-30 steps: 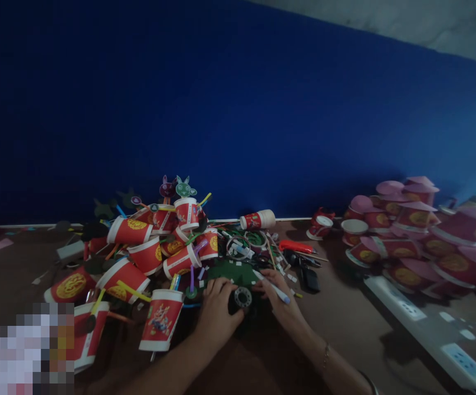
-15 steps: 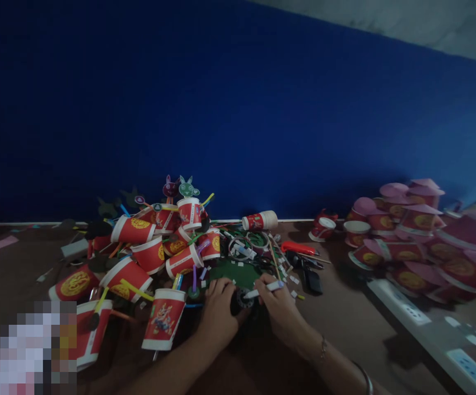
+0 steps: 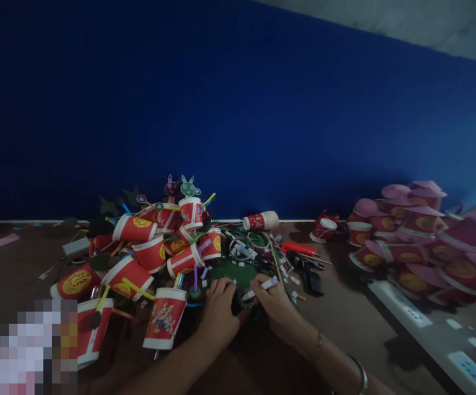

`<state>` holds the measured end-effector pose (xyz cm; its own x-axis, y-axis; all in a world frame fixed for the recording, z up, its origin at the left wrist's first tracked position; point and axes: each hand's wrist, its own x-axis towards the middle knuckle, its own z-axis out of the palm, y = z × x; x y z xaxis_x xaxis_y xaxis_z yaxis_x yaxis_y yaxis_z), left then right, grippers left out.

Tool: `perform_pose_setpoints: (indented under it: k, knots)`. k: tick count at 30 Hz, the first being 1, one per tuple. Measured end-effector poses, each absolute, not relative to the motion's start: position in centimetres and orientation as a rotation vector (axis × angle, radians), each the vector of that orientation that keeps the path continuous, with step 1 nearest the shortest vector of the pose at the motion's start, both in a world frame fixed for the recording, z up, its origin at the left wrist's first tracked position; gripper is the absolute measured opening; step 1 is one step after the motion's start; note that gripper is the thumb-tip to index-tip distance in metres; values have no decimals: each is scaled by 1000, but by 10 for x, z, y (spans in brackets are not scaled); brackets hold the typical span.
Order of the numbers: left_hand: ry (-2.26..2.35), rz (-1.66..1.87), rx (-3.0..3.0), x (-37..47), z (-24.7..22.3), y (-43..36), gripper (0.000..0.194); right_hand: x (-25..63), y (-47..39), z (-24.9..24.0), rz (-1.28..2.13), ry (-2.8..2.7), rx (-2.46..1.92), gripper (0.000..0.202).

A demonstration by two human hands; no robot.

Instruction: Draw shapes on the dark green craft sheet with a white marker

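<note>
My left hand point(image 3: 218, 309) lies flat, fingers down, on dark sheet material beside a small round black object with a light ring point(image 3: 244, 300). My right hand point(image 3: 274, 307) holds a white marker pen point(image 3: 259, 288) angled across that round object. A green felt sheet point(image 3: 231, 272) lies just beyond both hands. A red paper cup with a cartoon print point(image 3: 164, 318) stands mouth down to the left of my left hand.
A heap of red paper cups with coloured straws point(image 3: 155, 241) fills the left. Pink-lidded cups point(image 3: 406, 230) pile at the right. A white power strip point(image 3: 427, 329), an orange cutter point(image 3: 299, 248) and black tools point(image 3: 309, 277) lie on the brown table.
My right hand has turned the marker from pointing right and outward to lying across the round object, and moved closer to my left hand. The view shifted slightly.
</note>
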<state>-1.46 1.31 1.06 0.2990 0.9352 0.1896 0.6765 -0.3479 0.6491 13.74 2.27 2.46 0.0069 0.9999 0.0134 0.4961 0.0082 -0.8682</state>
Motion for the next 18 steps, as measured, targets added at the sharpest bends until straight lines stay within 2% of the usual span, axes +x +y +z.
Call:
perform_pose_setpoints:
  k: [8, 14, 18]
  knots:
    - [1429, 746, 2110, -16, 9, 13, 39, 138, 39, 48, 930, -1875, -1719, 23]
    - [1424, 751, 2103, -17, 15, 12, 38, 130, 59, 61, 634, -2300, -1884, 17]
    - [1444, 758, 2083, -16, 15, 13, 41, 118, 59, 72, 431, -2506, -1902, 22]
